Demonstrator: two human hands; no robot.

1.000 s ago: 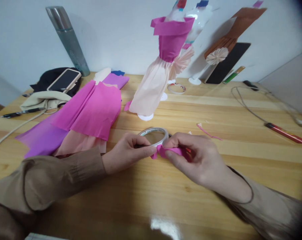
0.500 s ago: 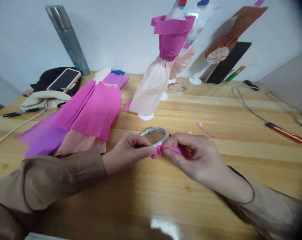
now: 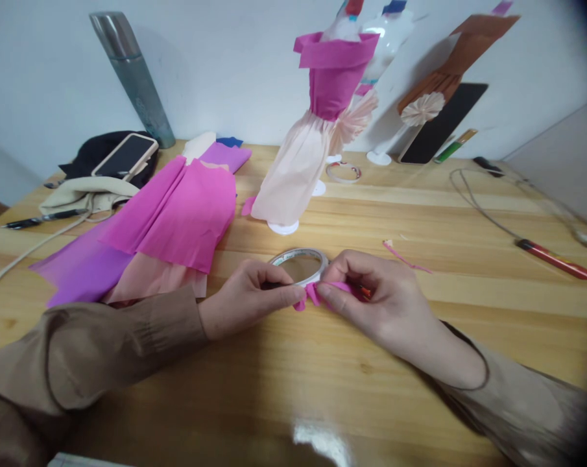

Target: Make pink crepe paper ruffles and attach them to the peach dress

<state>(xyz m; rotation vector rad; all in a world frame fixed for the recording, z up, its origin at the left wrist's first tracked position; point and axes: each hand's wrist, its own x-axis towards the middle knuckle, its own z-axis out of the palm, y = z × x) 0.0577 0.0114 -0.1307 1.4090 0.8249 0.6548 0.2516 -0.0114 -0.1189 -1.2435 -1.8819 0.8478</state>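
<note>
Both my hands meet low over the wooden table (image 3: pixel 322 376), pinching a small folded piece of pink crepe paper (image 3: pixel 317 293). My left hand (image 3: pixel 247 297) grips its left end between thumb and forefinger. My right hand (image 3: pixel 375 299) is curled round the rest, fingers closed, with something red-orange peeking out beneath it. A roll of white tape (image 3: pixel 300 263) lies flat on the table just behind my fingertips, touching or nearly touching them.
Pink, purple and peach crepe sheets (image 3: pixel 176 220) lie at the left. A bottle dressed in pink and peach paper (image 3: pixel 312 143) stands behind the tape. A phone (image 3: pixel 124 155), a steel flask (image 3: pixel 132 74), pens (image 3: pixel 556 258), a cable and another tape ring (image 3: pixel 343 172) are around.
My right hand has closed in a little more over the pink paper, hiding more of it. My left hand has stayed where it was.
</note>
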